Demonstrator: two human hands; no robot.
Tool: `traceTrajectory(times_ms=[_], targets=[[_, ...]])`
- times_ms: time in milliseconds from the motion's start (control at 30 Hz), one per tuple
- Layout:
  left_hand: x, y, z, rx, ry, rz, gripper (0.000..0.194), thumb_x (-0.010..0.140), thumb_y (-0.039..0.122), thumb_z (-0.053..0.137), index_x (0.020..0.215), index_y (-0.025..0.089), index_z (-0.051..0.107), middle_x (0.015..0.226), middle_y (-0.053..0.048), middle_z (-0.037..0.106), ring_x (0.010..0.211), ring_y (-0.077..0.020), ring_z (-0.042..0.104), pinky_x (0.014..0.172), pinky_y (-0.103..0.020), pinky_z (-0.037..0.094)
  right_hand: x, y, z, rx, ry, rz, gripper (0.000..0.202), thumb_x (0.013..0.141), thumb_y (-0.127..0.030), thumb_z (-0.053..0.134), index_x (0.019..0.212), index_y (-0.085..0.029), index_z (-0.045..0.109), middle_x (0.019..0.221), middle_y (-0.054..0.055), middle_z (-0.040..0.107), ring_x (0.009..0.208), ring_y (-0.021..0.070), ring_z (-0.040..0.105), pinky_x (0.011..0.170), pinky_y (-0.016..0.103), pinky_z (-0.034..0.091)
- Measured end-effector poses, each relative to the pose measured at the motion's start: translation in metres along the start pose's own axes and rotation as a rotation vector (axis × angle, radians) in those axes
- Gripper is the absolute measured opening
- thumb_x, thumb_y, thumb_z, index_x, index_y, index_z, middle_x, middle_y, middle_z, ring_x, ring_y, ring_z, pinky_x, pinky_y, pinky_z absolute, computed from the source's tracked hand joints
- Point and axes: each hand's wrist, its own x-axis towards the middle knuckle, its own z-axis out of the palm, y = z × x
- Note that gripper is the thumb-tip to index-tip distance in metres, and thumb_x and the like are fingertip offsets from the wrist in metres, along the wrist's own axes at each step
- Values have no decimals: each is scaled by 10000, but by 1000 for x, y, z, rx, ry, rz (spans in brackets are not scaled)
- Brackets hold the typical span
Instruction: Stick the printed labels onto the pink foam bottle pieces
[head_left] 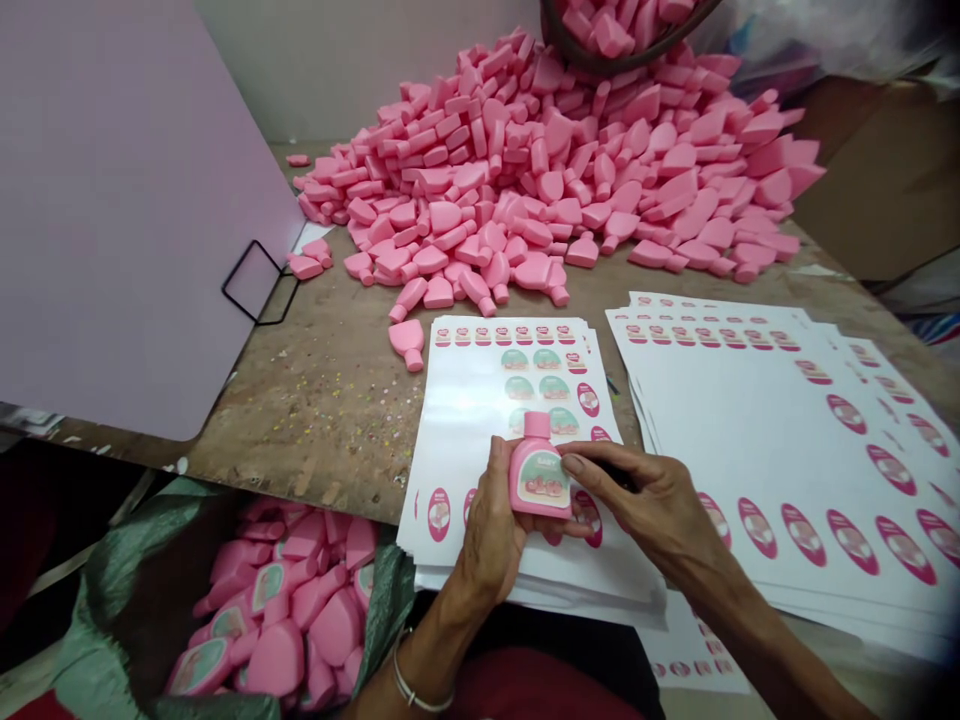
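Observation:
My left hand holds a small pink toy-like bottle upright, cap end up, its fingers passing behind and below it. On the bottle's front is an arched label, green above and cream below, with the word BABY. My right hand grips the bottle's right side, thumb at the label's edge. Something dark shows under the right fingers; I cannot make out what it is. Beneath both hands lies a stack of sticker sheets, with several arched green stickers and oval pink ones on the top sheet.
A large heap of pink bottles covers the back of the wooden table. More sticker sheets lie at right. A green sack below the table's left edge holds pink bottles, some labelled. A pale panel stands at left.

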Motion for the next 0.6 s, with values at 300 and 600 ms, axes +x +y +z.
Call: traceTrajectory(times_ms=[300, 600], targets=[[-8, 6, -10, 181, -103, 68, 394, 801, 367, 652, 1119, 166, 536, 901, -51, 627, 728, -160, 647, 581, -245, 555, 6, 4, -3, -316, 125, -238, 292, 766, -448, 654, 953, -231, 715, 961, 77, 714, 906, 266, 650, 826, 424, 508], [-37, 30, -19, 177, -110, -5, 422, 671, 305, 758, 1022, 199, 549, 757, 6, 606, 657, -148, 618, 581, -288, 579, 28, -19, 35, -190, -156, -106, 679, 612, -445, 739, 1223, -240, 526, 1184, 92, 628, 997, 262, 637, 803, 374, 539]])
